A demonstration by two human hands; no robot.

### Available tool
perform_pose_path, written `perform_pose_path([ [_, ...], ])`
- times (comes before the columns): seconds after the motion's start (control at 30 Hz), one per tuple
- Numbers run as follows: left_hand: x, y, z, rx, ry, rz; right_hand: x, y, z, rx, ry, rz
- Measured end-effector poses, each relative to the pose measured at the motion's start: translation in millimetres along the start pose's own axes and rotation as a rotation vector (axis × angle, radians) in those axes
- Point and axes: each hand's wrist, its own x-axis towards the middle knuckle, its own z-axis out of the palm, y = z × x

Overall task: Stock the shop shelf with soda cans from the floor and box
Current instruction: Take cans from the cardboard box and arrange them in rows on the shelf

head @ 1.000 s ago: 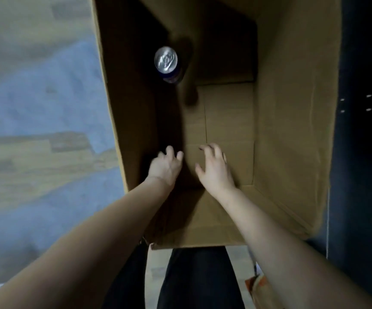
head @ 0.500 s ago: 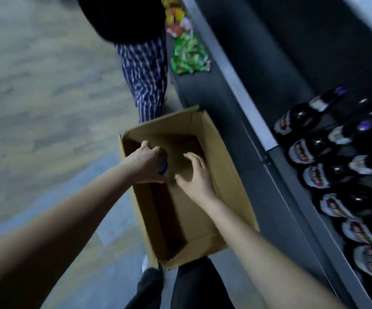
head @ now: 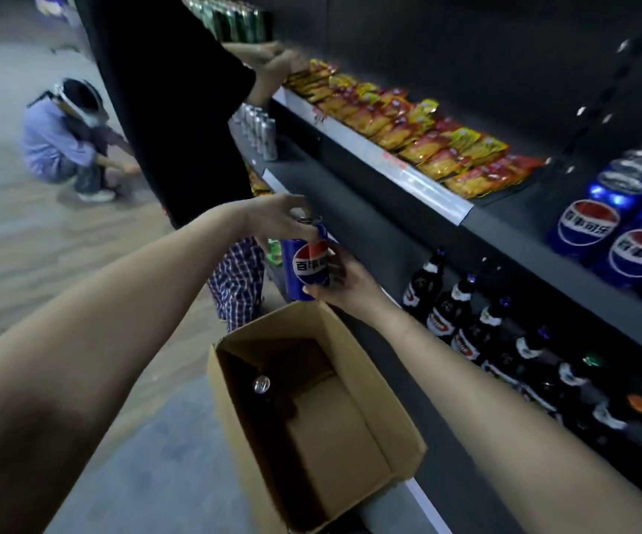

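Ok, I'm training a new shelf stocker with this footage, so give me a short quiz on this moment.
1. True or false: the left hand grips the top of the blue soda can while the right hand holds its lower side.
2. How many cans show inside the cardboard box? A none, B one, C four.
3. Fill in: below the stocked blue cans stand dark ____.
Key: 1 true; 2 B, the lone can; 3 bottles.
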Motion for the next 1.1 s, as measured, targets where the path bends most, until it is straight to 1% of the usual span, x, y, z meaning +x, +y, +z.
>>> perform_pose_path([
  [0.07,-4,18,-1,-0.014,-0.029,0.048,-10,-15,-9,-0.123,0.064,-0.026],
  [0.1,-4,25,0,-0.028,-0.043,0.077,-16,-21,-14,-0.147,0.11,-0.024],
  [0.2,-2,42,8,-0.091,-0.055,0.17,-28,-30,-27,-0.08,0.229,0.036],
  [0.33,9,66,28,-0.121,-0.063,0.287,-49,-30,-48,-0.071,0.389,0.04],
  [0.43,21,94,44,-0.153,-0.099,0.382,-70,-37,-74,-0.092,0.56,0.038],
  [0.53,32,138,61,-0.188,-0.114,0.499,-91,-42,-109,-0.122,0.73,0.054],
  [0.63,45,183,86,-0.288,-0.147,0.594,-118,-45,-151,-0.179,0.9,0.06],
  [0.73,55,221,115,-0.313,-0.168,0.693,-153,-47,-190,-0.218,1.06,0.087],
  [0.8,62,241,137,-0.293,-0.175,0.739,-176,-47,-212,-0.252,1.162,0.116],
  [0.97,74,267,197,-0.077,-0.034,0.948,-226,-40,-247,-0.317,1.423,0.139],
  [1.03,79,268,224,-0.003,-0.006,0.993,-238,-33,-255,-0.324,1.513,0.114],
  [1.1,84,262,249,0.038,-0.033,0.992,-245,-24,-264,-0.319,1.587,0.088],
])
